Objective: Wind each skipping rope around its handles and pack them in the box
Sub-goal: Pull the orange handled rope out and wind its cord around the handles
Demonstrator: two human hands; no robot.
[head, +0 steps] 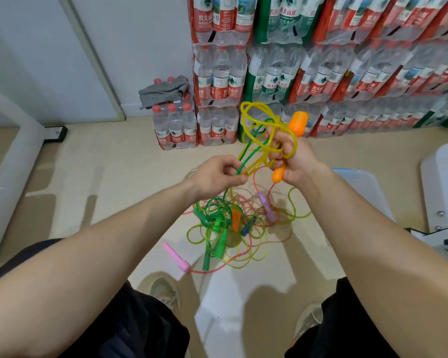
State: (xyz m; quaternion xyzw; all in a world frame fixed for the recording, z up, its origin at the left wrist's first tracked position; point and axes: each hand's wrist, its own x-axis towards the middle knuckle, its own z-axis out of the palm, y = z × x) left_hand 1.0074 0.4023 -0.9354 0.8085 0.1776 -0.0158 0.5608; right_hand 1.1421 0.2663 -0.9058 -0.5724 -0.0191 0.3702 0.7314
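A yellow rope (254, 117) stands in loose loops above a person's right hand (292, 158), which is closed around two orange handles (298, 122), one jutting from the top of the fist and one from below it, with a turn of the yellow cord lying across the fingers. The left hand (215, 177), just beside it and slightly lower, pinches several strands between thumb and fingertips, among them a green rope (246, 157) that runs up into the yellow loops and down towards the floor. Directly beneath the two hands lies a tangled pile of ropes (228, 228) on the pale floor (101, 177), with a pink handle (176, 257) at its near left edge, a green handle (207, 257) beside that, another orange one (236, 219) in the middle and a purple handle (267, 206) on the right. The box (360, 182), translucent with a blue rim, sits on the floor to the right of the pile, partly hidden by the right forearm. Bare floor lies open to the left of the tangle. Shrink-wrapped packs of bottled water (321, 60) are stacked along the far wall, a grey cloth (163, 91) on the lowest stack. A white frame (11, 164) borders the left edge, white equipment (440, 182) the right, and the person's shoes (163, 290) show near the bottom.
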